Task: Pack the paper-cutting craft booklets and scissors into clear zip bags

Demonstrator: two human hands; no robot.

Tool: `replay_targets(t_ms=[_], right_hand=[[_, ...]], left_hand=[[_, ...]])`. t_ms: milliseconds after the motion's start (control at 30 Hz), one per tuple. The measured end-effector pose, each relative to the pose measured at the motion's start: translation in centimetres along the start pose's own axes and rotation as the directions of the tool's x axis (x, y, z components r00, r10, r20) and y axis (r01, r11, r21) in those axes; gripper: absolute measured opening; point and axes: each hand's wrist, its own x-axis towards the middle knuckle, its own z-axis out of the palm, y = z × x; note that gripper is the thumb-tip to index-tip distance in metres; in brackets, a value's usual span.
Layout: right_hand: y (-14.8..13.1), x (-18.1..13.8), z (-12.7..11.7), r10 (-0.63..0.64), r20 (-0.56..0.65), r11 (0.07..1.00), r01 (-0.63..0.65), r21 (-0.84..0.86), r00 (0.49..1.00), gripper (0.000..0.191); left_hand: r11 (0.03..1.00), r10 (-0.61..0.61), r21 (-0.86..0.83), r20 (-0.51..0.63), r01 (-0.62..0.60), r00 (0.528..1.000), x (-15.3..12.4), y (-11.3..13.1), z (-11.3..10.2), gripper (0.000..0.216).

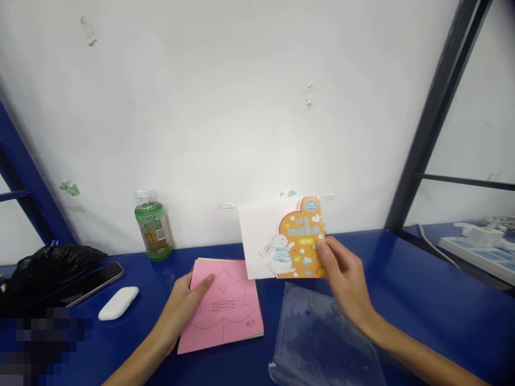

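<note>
My left hand grips the left edge of a stack of coloured paper, its thumb lying on the pink top sheet. That sheet bears a drawn outline, a small heart and zigzag lines; yellow-green edges show beneath it. Between the thumb and fingers of my right hand is a printed card, held up at its right edge. The card is white and orange with a rabbit picture. It overlaps the stack's upper right corner in view. Below my right hand a clear plastic sleeve lies on the blue table.
On the left stand or lie a bottle with green liquid, a white earphone case, a phone and a black plastic bag. A white power strip lies at far right behind a dark frame post. A white wall rises behind the table.
</note>
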Motion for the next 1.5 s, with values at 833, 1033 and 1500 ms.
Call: replay_targets(t_ms=[833,1033,1500], right_hand=[[1.9,-1.3,2.4,0.326,0.579,0.896,-0.44,0.063,0.747,0.053],[1.6,1.0,-0.9,-0.448,0.158,0.825,0.475,-0.308,0.88,0.017],[6.5,5.7,-2.8,0.066,0.108,0.98,-0.044,-0.194,0.992,0.041]], left_hand=[[0.956,-0.051,-0.293,-0.23,-0.019,0.972,0.7,1.3,-2.0,0.037],[0.975,-0.154,-0.188,-0.178,0.12,0.972,2.4,1.0,-3.8,0.047],[0.993,-0.008,-0.116,-0.14,-0.008,0.99,1.8,1.1,-2.5,0.045]])
